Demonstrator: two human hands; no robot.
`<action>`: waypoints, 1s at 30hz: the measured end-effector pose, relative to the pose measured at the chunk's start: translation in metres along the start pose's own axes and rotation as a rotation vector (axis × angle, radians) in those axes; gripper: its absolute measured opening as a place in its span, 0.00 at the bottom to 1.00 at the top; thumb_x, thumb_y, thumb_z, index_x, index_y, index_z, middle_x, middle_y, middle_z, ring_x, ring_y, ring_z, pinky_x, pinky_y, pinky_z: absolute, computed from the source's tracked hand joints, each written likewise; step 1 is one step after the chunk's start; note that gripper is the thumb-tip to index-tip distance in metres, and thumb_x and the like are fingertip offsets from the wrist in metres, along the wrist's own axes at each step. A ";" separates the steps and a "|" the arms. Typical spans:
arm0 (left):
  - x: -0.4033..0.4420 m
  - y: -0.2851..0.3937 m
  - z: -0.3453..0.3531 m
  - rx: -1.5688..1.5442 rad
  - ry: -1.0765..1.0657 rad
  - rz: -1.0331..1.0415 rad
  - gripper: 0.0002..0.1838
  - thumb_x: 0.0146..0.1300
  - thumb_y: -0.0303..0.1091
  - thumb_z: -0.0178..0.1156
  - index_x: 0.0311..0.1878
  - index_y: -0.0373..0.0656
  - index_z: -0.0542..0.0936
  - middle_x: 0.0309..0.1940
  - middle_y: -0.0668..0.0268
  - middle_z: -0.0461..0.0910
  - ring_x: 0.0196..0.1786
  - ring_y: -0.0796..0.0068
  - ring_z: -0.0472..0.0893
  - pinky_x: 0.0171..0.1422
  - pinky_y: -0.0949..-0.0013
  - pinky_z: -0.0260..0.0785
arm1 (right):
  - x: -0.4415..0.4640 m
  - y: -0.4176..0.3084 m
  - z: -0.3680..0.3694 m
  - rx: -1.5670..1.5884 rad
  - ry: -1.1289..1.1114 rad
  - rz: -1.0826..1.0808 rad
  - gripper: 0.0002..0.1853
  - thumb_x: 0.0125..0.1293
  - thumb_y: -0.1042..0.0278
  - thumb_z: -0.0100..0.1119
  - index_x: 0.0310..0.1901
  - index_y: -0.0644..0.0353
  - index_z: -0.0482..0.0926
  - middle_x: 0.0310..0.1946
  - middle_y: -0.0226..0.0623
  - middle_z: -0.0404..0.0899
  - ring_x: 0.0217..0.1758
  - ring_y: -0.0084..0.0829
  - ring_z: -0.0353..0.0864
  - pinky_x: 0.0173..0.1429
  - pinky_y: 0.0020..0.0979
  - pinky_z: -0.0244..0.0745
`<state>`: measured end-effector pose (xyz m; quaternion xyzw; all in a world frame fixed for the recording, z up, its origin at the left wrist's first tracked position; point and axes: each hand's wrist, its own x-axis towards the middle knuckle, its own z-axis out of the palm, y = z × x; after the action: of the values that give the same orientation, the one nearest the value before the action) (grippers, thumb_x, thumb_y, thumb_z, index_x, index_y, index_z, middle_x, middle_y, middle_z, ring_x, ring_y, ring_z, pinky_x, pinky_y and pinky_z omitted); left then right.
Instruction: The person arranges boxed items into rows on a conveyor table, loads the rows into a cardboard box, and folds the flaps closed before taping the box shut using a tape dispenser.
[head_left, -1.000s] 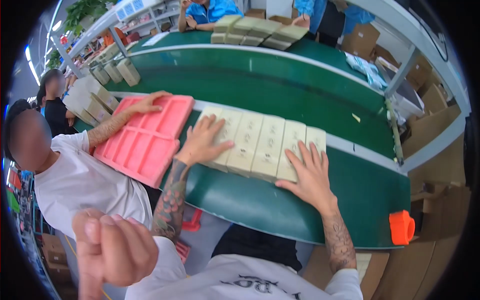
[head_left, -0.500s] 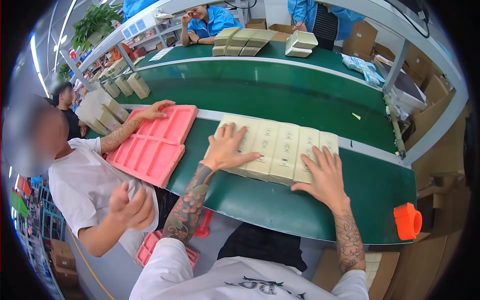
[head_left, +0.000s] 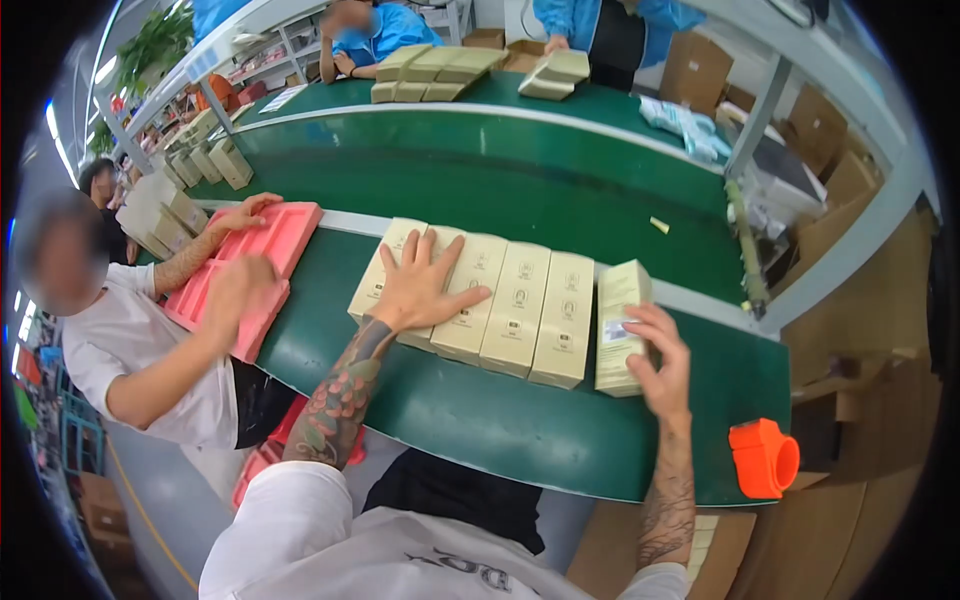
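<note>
Several pale cream boxes (head_left: 512,305) lie side by side in a row on the green table. My left hand (head_left: 418,285) rests on the left part of this row, palm down with fingers spread. At the right end, one box (head_left: 618,325) stands a little apart from the row and is turned so that a printed side with a white label shows. My right hand (head_left: 660,360) grips this box at its right side, with fingers and thumb curled against it.
A co-worker at the left has one hand on a pink tray (head_left: 285,235). An orange tape dispenser (head_left: 762,460) sits at the table's right corner. Stacked boxes (head_left: 435,68) lie across the green belt (head_left: 480,165), near people in blue. An open carton is below right.
My right hand has taken hold of the rightmost box, turned it and parted it from the row. My left hand stays on the row. The co-worker's free hand has moved up to the pink tray.
</note>
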<state>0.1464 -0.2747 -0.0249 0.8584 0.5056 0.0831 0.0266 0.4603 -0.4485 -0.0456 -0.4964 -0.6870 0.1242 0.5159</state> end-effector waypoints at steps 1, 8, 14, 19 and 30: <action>0.000 0.006 -0.003 0.011 -0.009 -0.005 0.53 0.53 0.75 0.53 0.73 0.46 0.61 0.72 0.39 0.53 0.76 0.38 0.47 0.70 0.26 0.28 | 0.000 0.003 -0.002 0.294 0.092 0.137 0.18 0.59 0.64 0.65 0.47 0.66 0.81 0.58 0.43 0.76 0.64 0.45 0.71 0.68 0.42 0.63; 0.000 0.015 -0.005 0.084 -0.048 0.004 0.51 0.56 0.74 0.52 0.74 0.46 0.60 0.72 0.40 0.52 0.76 0.40 0.47 0.71 0.27 0.29 | 0.001 0.014 0.005 0.457 0.190 0.341 0.17 0.58 0.79 0.64 0.50 0.70 0.79 0.61 0.47 0.74 0.66 0.37 0.70 0.70 0.34 0.63; 0.001 0.013 -0.004 0.073 -0.030 0.014 0.52 0.56 0.75 0.50 0.74 0.44 0.59 0.72 0.39 0.51 0.76 0.38 0.47 0.71 0.26 0.30 | 0.000 0.017 0.003 0.499 0.158 0.372 0.20 0.59 0.79 0.63 0.54 0.72 0.77 0.64 0.50 0.71 0.70 0.39 0.67 0.73 0.36 0.59; 0.000 0.015 -0.007 0.080 -0.030 0.008 0.50 0.58 0.76 0.46 0.75 0.49 0.57 0.73 0.39 0.51 0.76 0.38 0.47 0.72 0.28 0.30 | 0.001 0.013 0.002 0.353 0.084 0.338 0.22 0.58 0.75 0.65 0.55 0.70 0.77 0.67 0.52 0.67 0.76 0.44 0.57 0.76 0.39 0.51; -0.004 -0.035 -0.022 -0.227 -0.070 0.178 0.47 0.57 0.74 0.51 0.74 0.54 0.61 0.73 0.43 0.53 0.76 0.40 0.49 0.70 0.25 0.36 | 0.006 -0.018 0.014 0.217 -0.039 0.376 0.25 0.60 0.73 0.63 0.60 0.68 0.74 0.74 0.56 0.52 0.79 0.46 0.49 0.77 0.40 0.49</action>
<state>0.1105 -0.2618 -0.0083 0.8937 0.4136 0.1115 0.1335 0.4391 -0.4473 -0.0356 -0.5547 -0.5749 0.3011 0.5207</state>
